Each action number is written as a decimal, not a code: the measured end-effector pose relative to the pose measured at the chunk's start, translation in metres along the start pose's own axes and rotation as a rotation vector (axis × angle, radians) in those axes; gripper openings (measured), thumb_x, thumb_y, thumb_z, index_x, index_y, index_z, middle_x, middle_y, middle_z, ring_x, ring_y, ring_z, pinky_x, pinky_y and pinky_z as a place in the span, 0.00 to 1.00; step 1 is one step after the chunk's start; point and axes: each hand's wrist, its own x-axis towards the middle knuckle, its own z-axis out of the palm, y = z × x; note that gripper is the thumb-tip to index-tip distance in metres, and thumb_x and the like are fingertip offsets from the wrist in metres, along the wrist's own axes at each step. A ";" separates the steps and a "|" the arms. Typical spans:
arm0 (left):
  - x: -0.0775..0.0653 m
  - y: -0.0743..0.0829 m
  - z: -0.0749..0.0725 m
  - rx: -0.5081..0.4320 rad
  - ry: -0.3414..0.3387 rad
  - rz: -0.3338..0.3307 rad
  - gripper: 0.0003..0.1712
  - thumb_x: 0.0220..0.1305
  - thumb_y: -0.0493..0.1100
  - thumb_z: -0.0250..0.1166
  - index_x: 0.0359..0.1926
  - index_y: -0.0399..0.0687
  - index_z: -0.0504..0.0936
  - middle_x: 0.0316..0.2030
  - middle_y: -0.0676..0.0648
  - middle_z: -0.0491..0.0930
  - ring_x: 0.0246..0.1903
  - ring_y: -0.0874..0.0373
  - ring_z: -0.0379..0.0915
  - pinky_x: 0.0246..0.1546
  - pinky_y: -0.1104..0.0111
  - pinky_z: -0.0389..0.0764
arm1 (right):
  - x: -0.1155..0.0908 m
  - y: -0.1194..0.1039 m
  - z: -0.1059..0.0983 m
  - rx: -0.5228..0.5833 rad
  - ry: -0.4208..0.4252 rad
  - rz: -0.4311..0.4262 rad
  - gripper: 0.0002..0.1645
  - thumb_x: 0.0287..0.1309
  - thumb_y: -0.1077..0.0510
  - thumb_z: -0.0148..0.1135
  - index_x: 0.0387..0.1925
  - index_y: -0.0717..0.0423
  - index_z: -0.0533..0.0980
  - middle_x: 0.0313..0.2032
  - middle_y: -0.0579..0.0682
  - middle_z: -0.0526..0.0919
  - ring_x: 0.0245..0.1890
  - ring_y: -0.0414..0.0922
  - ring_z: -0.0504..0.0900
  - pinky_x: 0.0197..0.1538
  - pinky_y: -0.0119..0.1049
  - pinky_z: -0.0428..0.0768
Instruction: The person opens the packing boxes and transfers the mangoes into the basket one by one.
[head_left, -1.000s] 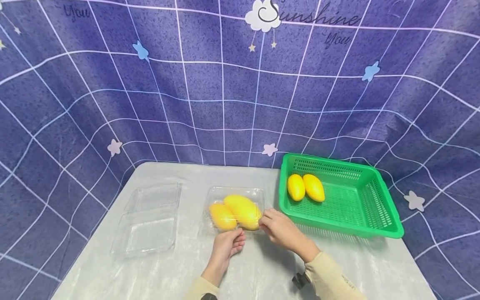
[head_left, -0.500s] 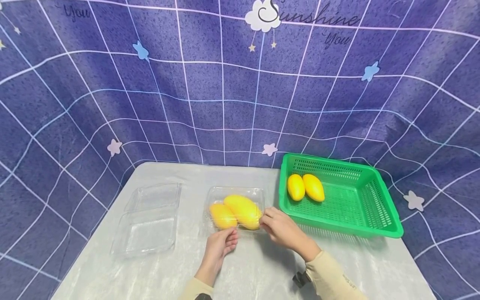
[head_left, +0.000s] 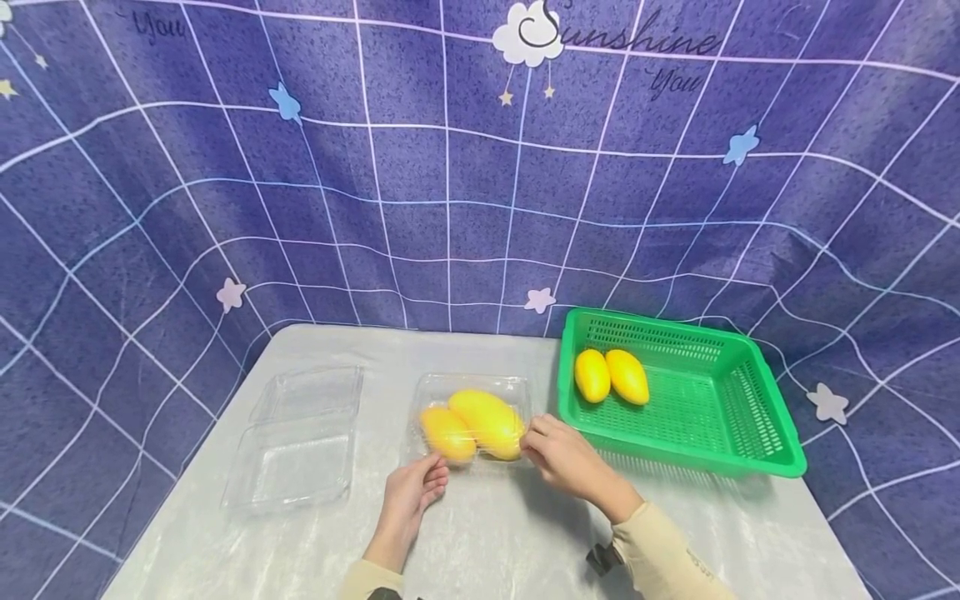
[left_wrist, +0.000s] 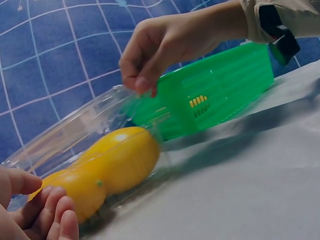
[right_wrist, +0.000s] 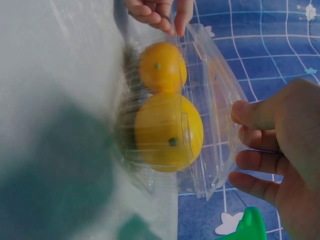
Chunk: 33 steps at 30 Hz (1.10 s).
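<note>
Open clear plastic clamshell (head_left: 296, 467) at left looks unfilled. The closed-looking clear plastic box (head_left: 472, 377), mid-table, has two yellow oval mangoes (head_left: 487, 421) (latched? can't tell). Yellow basket mangoes (head_left: 628, 377) in the rectangular green plastic basket (head_left: 678, 454) are probably left to do. Left hand (head_left: 408, 492): fingertips bunched at the front edge, can't tell if pinching; right hand (head_left: 562, 458) pinches the right corner.

1. Fruits (head_left: 487, 422): plain yellow; middle two show green stem spots (right_wrist: 173, 142).
2. Middle box (head_left: 472, 379), left box (head_left: 300, 471): clear, colourless.
3. Right basket (head_left: 697, 400): solid green.
4. Surface (head_left: 487, 533): pale grey.
5. Far curtain (head_left: 420, 225): purple-blue, white and light-blue grid, blue and pinkish stars (head_left: 741, 146).
6. Sleeves (head_left: 671, 550): beige.
</note>
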 end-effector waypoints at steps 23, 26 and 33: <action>0.003 0.002 -0.016 0.031 0.089 0.036 0.20 0.65 0.42 0.62 0.48 0.26 0.76 0.29 0.48 0.82 0.32 0.60 0.80 0.34 0.73 0.83 | -0.008 0.001 0.011 -0.020 0.179 -0.103 0.08 0.45 0.61 0.72 0.27 0.50 0.79 0.28 0.41 0.76 0.32 0.40 0.72 0.38 0.33 0.72; 0.002 0.002 -0.016 0.029 0.089 0.034 0.22 0.65 0.43 0.62 0.50 0.26 0.76 0.31 0.48 0.82 0.33 0.59 0.80 0.35 0.72 0.83 | -0.010 0.001 0.014 -0.027 0.190 -0.105 0.10 0.43 0.60 0.73 0.28 0.50 0.78 0.28 0.42 0.77 0.31 0.39 0.72 0.37 0.32 0.72; 0.001 0.003 -0.015 0.041 0.122 0.004 0.22 0.64 0.43 0.63 0.51 0.29 0.77 0.33 0.46 0.83 0.34 0.58 0.81 0.36 0.71 0.84 | -0.014 -0.003 0.017 -0.009 0.166 -0.046 0.19 0.41 0.59 0.75 0.36 0.54 0.75 0.25 0.42 0.77 0.29 0.38 0.69 0.34 0.30 0.71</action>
